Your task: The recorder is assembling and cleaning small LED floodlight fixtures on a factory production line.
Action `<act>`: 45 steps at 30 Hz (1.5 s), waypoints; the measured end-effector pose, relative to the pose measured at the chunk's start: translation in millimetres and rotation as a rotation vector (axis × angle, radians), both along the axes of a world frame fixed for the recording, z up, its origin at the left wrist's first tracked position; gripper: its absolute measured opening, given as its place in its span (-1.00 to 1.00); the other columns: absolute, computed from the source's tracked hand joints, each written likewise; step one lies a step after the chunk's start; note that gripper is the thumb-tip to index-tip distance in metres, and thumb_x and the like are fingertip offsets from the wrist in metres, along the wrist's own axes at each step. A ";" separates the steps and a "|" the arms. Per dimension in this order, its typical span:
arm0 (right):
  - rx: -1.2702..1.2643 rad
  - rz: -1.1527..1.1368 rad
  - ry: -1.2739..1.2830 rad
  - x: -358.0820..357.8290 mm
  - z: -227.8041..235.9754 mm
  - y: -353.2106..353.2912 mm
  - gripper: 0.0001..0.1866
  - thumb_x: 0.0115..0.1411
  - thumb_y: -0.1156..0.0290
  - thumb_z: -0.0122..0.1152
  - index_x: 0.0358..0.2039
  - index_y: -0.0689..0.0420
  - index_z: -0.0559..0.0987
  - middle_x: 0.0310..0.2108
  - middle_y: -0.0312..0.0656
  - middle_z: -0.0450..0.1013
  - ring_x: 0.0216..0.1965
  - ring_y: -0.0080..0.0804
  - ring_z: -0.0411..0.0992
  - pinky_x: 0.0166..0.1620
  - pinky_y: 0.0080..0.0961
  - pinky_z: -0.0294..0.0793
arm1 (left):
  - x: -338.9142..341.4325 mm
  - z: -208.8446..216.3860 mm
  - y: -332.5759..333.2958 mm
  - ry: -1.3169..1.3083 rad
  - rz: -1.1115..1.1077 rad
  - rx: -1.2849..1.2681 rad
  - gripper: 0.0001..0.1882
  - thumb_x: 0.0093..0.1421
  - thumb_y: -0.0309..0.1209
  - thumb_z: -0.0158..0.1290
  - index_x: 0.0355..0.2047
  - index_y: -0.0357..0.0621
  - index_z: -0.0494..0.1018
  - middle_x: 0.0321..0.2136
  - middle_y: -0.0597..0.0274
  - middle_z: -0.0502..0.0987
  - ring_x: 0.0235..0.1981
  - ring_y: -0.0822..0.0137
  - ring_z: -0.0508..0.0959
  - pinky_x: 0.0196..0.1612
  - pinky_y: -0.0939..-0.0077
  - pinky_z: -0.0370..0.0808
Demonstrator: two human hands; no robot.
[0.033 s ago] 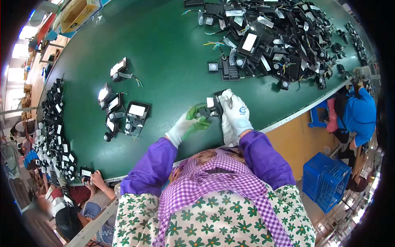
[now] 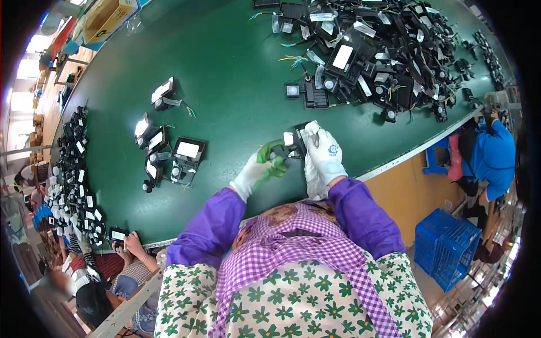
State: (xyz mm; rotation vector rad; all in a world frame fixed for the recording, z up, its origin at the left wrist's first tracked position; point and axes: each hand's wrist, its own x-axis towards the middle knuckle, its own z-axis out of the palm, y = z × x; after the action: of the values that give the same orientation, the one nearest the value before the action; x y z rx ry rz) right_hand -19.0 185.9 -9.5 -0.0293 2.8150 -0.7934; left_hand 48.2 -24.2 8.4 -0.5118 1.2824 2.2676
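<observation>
Close in front of me, a small black floodlight with a white label is held up on edge. My right hand, in a white glove, is closed around its body, which the fingers mostly cover. My left hand, in a white glove with green fingertips, pinches the dark sensor part joined to the lamp by a short arm. The left fingers partly hide that part. A whitish cloth or glove piece hangs below my right hand.
A large heap of floodlights with loose wires lies at the far right. Several single floodlights lie to the left on the green table. Co-workers' hands show at lower left; a blue crate stands right.
The sensor part between my left fingers has turned slightly. My left hand has shifted a touch; the right hand stays in place.
</observation>
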 end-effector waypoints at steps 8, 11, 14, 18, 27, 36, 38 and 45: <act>0.052 0.071 -0.036 -4.0 3.5 18.9 -0.66 0.25 0.12 0.11 -0.14 0.11 0.52 -0.18 -0.01 0.50 -0.08 0.01 0.47 -0.03 -0.12 0.46 | -42.4 -13.1 17.8 0.134 -0.230 -1.163 -0.40 -0.07 -0.18 0.41 -0.14 -0.32 0.45 -0.31 0.02 0.61 -0.31 0.23 0.61 -0.18 0.39 0.53; 0.019 -0.123 0.092 -17.6 2.3 53.8 -0.69 0.23 0.21 0.16 -0.12 0.12 0.50 -0.18 -0.02 0.50 -0.12 0.02 0.48 -0.05 -0.11 0.46 | -57.7 7.8 22.9 0.173 -0.384 -1.196 -0.37 -0.09 -0.14 0.41 -0.14 -0.31 0.44 -0.30 -0.06 0.59 -0.28 0.17 0.60 -0.10 0.38 0.51; 0.080 -0.066 0.227 -23.4 13.6 55.6 -0.66 0.22 0.24 0.15 -0.04 0.11 0.48 -0.17 0.00 0.50 -0.10 0.03 0.46 -0.05 -0.10 0.46 | -62.6 -6.3 10.8 0.277 -0.475 -1.039 -0.27 -0.07 -0.20 0.39 0.03 -0.31 0.34 -0.17 -0.03 0.57 -0.15 0.14 0.58 0.01 0.35 0.48; 0.082 0.268 0.285 -6.3 -0.9 29.7 -0.63 0.16 0.30 0.18 -0.01 0.07 0.50 -0.08 -0.05 0.48 -0.09 0.00 0.44 -0.08 -0.17 0.46 | -50.3 -12.4 19.4 0.210 -0.442 -0.552 -0.26 -0.01 -0.36 0.33 0.17 -0.19 0.28 -0.23 0.12 0.54 -0.27 0.35 0.53 -0.22 0.46 0.50; 0.054 0.230 0.244 -24.3 5.5 -19.5 -0.80 0.22 0.27 0.10 -0.23 0.10 0.47 -0.26 -0.09 0.49 -0.17 -0.07 0.47 -0.11 -0.13 0.46 | -32.6 -25.3 7.9 0.424 -0.591 -0.592 -0.30 0.05 -0.39 0.29 0.20 -0.21 0.31 -0.01 0.16 0.53 -0.05 0.34 0.50 0.07 0.43 0.44; 0.109 0.540 0.278 26.4 1.6 -4.7 -0.68 0.20 0.31 0.11 -0.05 0.13 0.45 -0.15 -0.04 0.47 -0.14 -0.04 0.43 -0.09 -0.12 0.44 | -24.5 -30.8 12.1 0.462 -0.448 -0.565 -0.36 0.01 -0.45 0.31 0.12 -0.18 0.37 -0.11 0.23 0.55 -0.18 0.43 0.51 -0.06 0.50 0.49; 0.077 0.537 0.156 19.7 13.8 -17.0 -0.65 0.21 0.31 0.08 -0.01 0.15 0.45 -0.13 -0.02 0.47 -0.14 -0.03 0.44 -0.08 -0.12 0.44 | -29.7 -18.0 11.0 0.356 -0.525 -0.590 -0.38 0.00 -0.45 0.31 0.10 -0.19 0.39 -0.12 0.23 0.56 -0.19 0.42 0.51 -0.06 0.49 0.49; 0.210 0.475 0.129 -42.4 19.1 -52.7 -0.88 0.22 0.32 0.10 -0.28 0.04 0.49 -0.32 -0.14 0.47 -0.16 -0.07 0.45 -0.12 -0.18 0.43 | -30.2 -21.9 9.1 0.317 -0.522 -0.599 -0.39 -0.02 -0.43 0.31 0.08 -0.20 0.41 -0.17 0.20 0.59 -0.20 0.42 0.53 -0.06 0.50 0.49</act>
State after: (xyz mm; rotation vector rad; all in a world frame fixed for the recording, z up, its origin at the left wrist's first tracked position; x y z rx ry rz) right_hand -61.4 133.2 9.7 -0.7064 2.8115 -0.3965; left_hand 18.0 -15.1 -13.6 0.0159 1.9930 1.5533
